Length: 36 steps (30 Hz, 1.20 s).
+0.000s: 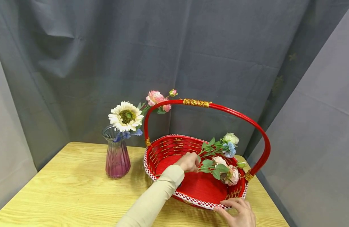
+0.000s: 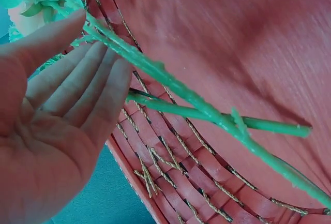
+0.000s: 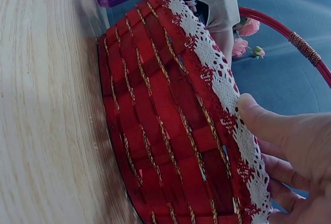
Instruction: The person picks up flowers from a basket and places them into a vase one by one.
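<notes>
A red woven basket (image 1: 188, 201) with white lace trim and a tall arched handle stands on the table. My left hand (image 1: 188, 162) is inside it, thumb and fingertips pinching a green artificial flower stem (image 2: 181, 92). A second stem (image 2: 279, 126) crosses under that one over the red basket floor. Pink peonies (image 1: 231, 175) and a white rose (image 1: 230, 138) with blue blossoms (image 1: 229, 149) lean toward the basket's right end. My right hand (image 1: 239, 211) grips the front right rim, thumb outside on the lace (image 3: 220, 84) and fingers on the inner side.
Left of the basket stands a clear-to-purple glass vase (image 1: 117, 157) holding a cream sunflower (image 1: 126, 116), blue flowers and a pink flower spray (image 1: 155, 98) that reaches behind the handle (image 1: 234, 108). A grey curtain (image 1: 134, 47) hangs behind the wooden table (image 1: 64, 189).
</notes>
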Available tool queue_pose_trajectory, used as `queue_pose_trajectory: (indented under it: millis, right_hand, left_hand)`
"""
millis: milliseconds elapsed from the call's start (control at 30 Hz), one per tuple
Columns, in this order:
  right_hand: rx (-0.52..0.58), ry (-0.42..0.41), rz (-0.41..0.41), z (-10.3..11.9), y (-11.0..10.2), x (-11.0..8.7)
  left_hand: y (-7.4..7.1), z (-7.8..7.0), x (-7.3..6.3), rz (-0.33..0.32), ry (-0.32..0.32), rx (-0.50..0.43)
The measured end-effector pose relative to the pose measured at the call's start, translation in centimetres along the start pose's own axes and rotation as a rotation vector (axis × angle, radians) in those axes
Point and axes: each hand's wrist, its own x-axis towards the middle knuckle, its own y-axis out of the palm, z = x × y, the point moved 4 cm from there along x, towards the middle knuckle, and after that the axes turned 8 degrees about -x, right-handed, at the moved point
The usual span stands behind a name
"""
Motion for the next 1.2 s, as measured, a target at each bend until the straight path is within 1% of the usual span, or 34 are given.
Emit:
queue_pose_trajectory:
  millis: [233, 433, 567, 700, 800, 833, 933, 1000, 1067, 1133, 1200]
  right_hand:
    - [0.014, -0.015, -0.013, 0.4, 0.3, 0.0]
    - [0.017, -0.022, -0.018, 0.6, 0.5, 0.1]
    - [0.018, -0.023, -0.018, 0.6, 0.6, 0.1]
    - [-0.002, 0.005, 0.022, 0.5, 0.6, 0.0]
    - [-0.019, 0.028, 0.059, 0.3, 0.6, -0.2]
    - [-0.029, 0.045, 0.083, 0.2, 0.6, -0.3]
    - [-0.022, 0.036, 0.074, 0.2, 0.8, -0.4]
    - [-0.011, 0.019, 0.047, 0.3, 0.9, -0.3]
    - [0.005, -0.006, 0.005, 0.3, 0.9, -0.2]
    - [0.010, -0.003, -0.013, 0.3, 0.7, -0.1]
    - [0.007, 0.011, -0.007, 0.2, 0.5, 0.0]
  left_hand:
    - [-0.2, 0.6, -0.3, 0.010, 0.018, -0.049]
    - [-1.1, 1.1, -0.6, 0.028, 0.015, -0.088]
    - [-1.7, 1.1, -0.8, 0.021, 0.038, -0.107]
    - [-2.2, 0.7, -1.0, 0.014, 0.056, -0.158]
    - [-2.5, 0.5, -1.1, 0.002, 0.061, -0.167]
    - [-2.7, 0.5, -1.1, -0.004, 0.065, -0.164]
    - [-3.6, 0.4, -1.2, -0.028, 0.071, -0.143]
    - [-4.4, 0.3, -1.2, -0.046, 0.072, -0.137]
    - [-5.1, -0.2, -1.1, -0.058, 0.082, -0.139]
    - [-5.6, -0.8, -1.0, -0.070, 0.095, -0.143]
    - [-6.0, -1.3, -0.8, -0.083, 0.111, -0.143]
